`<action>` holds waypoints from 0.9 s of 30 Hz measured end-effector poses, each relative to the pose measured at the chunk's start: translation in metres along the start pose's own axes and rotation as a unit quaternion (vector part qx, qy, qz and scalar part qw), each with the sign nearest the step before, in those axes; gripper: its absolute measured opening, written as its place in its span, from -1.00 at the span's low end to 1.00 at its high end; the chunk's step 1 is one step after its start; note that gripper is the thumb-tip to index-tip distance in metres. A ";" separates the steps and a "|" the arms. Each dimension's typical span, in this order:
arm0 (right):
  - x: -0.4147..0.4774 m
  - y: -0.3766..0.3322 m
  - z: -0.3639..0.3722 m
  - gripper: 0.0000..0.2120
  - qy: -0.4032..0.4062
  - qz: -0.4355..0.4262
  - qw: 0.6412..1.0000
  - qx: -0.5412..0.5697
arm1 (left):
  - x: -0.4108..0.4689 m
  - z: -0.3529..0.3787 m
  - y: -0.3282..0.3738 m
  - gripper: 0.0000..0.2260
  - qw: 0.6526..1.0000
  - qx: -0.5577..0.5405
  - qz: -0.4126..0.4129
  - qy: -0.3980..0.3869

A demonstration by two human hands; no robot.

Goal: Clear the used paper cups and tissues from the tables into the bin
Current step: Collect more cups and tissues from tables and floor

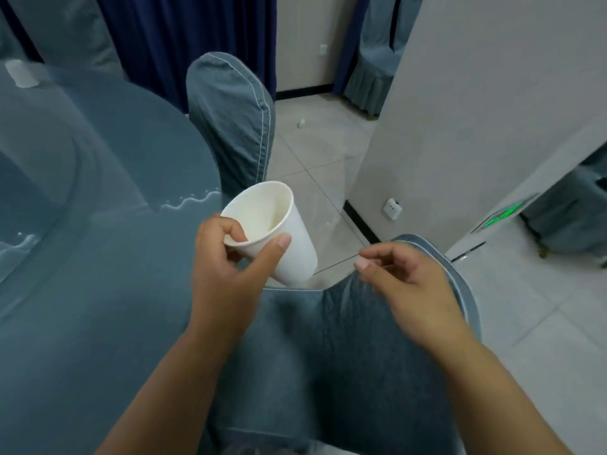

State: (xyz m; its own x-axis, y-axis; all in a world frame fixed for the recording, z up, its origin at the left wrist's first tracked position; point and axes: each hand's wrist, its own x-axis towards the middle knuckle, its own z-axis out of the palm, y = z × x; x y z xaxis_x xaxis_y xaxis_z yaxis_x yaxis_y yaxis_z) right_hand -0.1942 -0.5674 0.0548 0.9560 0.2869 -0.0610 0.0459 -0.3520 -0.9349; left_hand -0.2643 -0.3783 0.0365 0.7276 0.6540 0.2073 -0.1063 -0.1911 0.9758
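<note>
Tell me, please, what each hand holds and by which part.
The left hand pinches the paper cup at its rim, thumb outside, a finger inside. The right hand holds nothing.

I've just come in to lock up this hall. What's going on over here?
A person is clearing up. Their left hand pinches the rim of a white paper cup, held tilted just past the edge of the blue-clothed table. The right hand holds nothing, its fingers loosely curled above a covered chair back. Something white lies on the table's far side, and a small white scrap is on the floor. No bin is in view.
</note>
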 end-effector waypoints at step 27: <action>-0.140 0.366 -0.364 -0.89 0.106 0.307 0.939 -0.111 | -0.313 0.392 -0.132 -0.11 0.892 0.227 -0.253 -0.297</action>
State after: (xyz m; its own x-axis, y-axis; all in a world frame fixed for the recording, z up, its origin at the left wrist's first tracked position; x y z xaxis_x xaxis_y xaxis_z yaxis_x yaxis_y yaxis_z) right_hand -0.2062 -1.0606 -0.1511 0.8573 -0.2062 -0.4718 -0.4959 -0.5774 -0.6486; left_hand -0.2123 -0.8451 -0.1841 0.8501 0.2625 -0.4566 0.5247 -0.3471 0.7773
